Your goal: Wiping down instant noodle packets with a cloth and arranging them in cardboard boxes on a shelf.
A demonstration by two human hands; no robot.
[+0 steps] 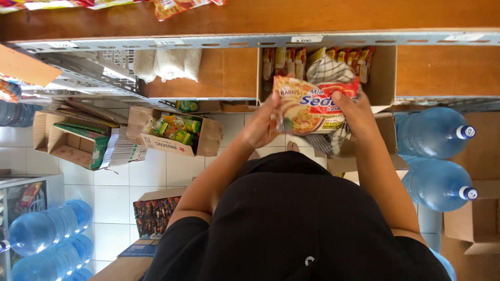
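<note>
A flat orange-and-white plastic packet of instant noodles (pixel 311 105) sits at upper centre of the frame, gripped at its edges by both hands: left hand (pixel 262 125) and right hand (pixel 355 115), which also clutches a checked cloth (pixel 330 73). Behind it stands an open cardboard box of matching packets (pixel 317 58) on the wooden shelf (pixel 224 73). The packet seems mid-wipe; shelving it upright calls for a level slide into the box.
</note>
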